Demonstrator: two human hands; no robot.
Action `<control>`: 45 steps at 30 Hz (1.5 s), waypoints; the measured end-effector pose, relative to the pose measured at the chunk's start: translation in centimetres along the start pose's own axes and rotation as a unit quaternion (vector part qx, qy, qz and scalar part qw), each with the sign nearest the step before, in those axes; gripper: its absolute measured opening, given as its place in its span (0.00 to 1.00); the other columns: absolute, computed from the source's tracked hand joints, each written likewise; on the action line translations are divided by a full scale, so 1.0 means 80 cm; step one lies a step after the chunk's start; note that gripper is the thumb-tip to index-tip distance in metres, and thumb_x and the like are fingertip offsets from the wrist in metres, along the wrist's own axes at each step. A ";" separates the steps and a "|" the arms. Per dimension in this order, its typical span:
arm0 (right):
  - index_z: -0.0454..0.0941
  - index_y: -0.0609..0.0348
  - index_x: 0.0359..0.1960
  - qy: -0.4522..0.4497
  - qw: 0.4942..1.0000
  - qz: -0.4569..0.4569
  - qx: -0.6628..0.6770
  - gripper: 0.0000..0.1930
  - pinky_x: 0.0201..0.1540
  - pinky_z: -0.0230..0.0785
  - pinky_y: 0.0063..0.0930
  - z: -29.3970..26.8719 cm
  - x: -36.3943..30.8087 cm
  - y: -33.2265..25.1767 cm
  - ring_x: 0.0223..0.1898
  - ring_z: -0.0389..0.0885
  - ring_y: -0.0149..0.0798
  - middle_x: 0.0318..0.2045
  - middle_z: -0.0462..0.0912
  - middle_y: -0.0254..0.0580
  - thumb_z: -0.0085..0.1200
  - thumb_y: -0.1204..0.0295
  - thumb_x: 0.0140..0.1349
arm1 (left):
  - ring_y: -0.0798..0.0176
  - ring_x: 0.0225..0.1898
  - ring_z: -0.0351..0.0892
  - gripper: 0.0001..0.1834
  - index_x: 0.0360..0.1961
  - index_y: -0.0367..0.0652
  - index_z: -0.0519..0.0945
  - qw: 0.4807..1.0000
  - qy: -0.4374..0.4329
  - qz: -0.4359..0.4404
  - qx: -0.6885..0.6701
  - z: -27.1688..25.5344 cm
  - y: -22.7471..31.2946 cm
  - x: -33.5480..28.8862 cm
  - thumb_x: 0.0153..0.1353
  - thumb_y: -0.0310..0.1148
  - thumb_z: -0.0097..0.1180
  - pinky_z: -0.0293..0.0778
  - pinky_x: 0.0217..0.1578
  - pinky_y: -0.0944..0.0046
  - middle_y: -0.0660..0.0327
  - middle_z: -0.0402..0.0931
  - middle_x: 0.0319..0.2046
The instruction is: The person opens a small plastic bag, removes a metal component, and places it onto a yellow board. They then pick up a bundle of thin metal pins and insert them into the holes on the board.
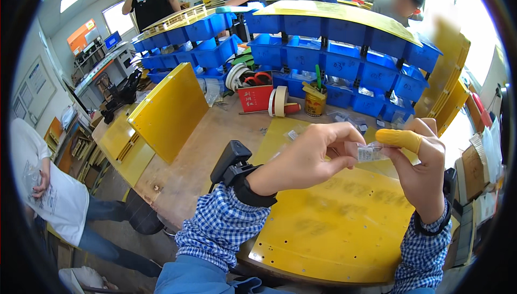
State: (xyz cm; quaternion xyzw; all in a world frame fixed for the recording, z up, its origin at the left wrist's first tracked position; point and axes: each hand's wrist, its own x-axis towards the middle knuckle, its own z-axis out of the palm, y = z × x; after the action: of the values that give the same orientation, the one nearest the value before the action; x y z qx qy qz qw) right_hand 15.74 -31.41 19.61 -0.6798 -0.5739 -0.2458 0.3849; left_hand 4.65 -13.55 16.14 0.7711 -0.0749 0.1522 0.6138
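Note:
Between my two hands, above a yellow panel, is a small clear plastic bag (369, 153) with a printed label. My left hand (318, 154) pinches its left edge between thumb and fingers. On the other edge my right hand (414, 156) pinches it too, with a yellow finger cot (398, 139) over one finger. What the bag contains is too small to make out. Below lies the large yellow panel (328, 229), flat on the table, with small holes along its edges and dark smudges.
Blue bins (301, 54) stand in rows at the back of the wooden table (226, 127). Nearer are a tape roll (278, 101), a red box (256, 99) and a can (315, 102) holding tools. Another yellow panel (169, 111) stands upright at left. A person (54, 181) is at far left; others stand behind the bins.

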 end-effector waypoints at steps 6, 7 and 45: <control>0.83 0.60 0.28 0.030 0.993 -0.107 -0.052 0.11 0.36 0.59 0.31 0.014 0.006 -0.010 0.26 0.71 0.37 0.20 0.78 0.37 0.64 0.81 0.38 | 0.71 0.38 0.79 0.17 0.48 0.35 0.74 0.998 -0.061 0.000 0.032 -0.006 -0.006 -0.007 0.55 0.19 0.58 0.75 0.41 0.71 0.62 0.78 0.35; 0.82 0.61 0.29 0.021 0.993 -0.106 -0.048 0.12 0.37 0.59 0.33 0.016 0.003 -0.010 0.28 0.72 0.39 0.22 0.79 0.38 0.64 0.81 0.37 | 0.71 0.38 0.79 0.17 0.48 0.35 0.74 0.998 -0.048 -0.005 0.036 -0.007 -0.007 -0.008 0.55 0.19 0.58 0.75 0.41 0.71 0.62 0.78 0.35; 0.76 0.62 0.49 -0.139 0.980 -0.068 -0.123 0.12 0.44 0.76 0.25 0.028 -0.033 0.013 0.42 0.82 0.39 0.42 0.80 0.46 0.47 0.77 0.66 | 0.49 0.24 0.79 0.11 0.30 0.30 0.82 0.978 0.064 0.141 0.138 0.005 -0.029 -0.002 0.54 0.30 0.57 0.72 0.26 0.58 0.46 0.79 0.23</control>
State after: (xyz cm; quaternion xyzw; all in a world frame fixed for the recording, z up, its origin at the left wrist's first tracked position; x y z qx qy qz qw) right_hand 15.93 -31.18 16.01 -0.7087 -0.6321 -0.2434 0.1975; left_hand 5.26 -13.37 13.86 0.8187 -0.1217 0.2952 0.4772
